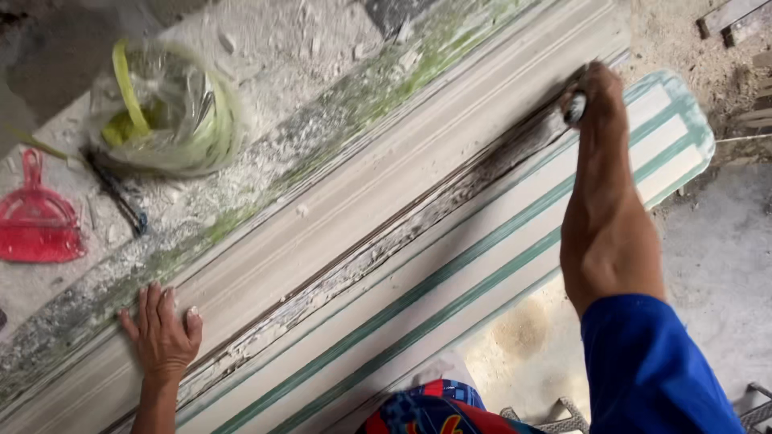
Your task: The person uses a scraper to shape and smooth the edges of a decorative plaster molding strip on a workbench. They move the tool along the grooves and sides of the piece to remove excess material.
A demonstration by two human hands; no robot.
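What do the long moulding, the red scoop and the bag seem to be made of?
Long moulding: probably plaster or cement, matt off-white and chalky, with dust and crumbs beside it. Red scoop: looks like moulded plastic, smooth and even in colour. Bag: thin clear plastic film, crinkled and glossy, with yellow-green contents showing through.

Matt, dusty plaster moulding (pixel 338 217) — crinkled glossy plastic bag (pixel 173 112) — smooth red plastic dustpan (pixel 36 221).

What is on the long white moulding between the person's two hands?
In the head view, only the moulding itself: bare ridged plaster, with a dark, flaking groove running from near the left hand up to the right hand, which grips a small tool.
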